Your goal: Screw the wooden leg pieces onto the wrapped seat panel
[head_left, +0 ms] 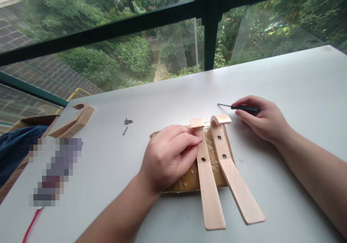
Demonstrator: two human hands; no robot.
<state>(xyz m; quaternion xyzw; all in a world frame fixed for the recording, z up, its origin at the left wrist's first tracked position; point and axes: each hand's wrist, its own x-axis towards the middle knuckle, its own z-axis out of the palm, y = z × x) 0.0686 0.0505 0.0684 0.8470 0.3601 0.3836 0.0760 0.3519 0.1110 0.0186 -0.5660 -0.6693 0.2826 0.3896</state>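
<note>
Two light wooden legs with curved tops lie side by side on a brownish board (189, 179) in the middle of the white table (298, 76). The left wooden leg (208, 185) and the right wooden leg (233, 174) each show two screw holes. My left hand (168, 156) rests on the board, fingers curled, fingertips pressing the left leg's side. My right hand (261, 118) lies on the table to the right, closed around the black handle of a small screwdriver (238, 107) whose thin shaft points left.
Several loose screws (128, 122) lie on the table left of the board. Another wooden piece (74, 122) sits at the table's far left edge, near blue cloth (16, 141). A blurred object (54, 170) with a red cord lies at left. Windows run behind the table.
</note>
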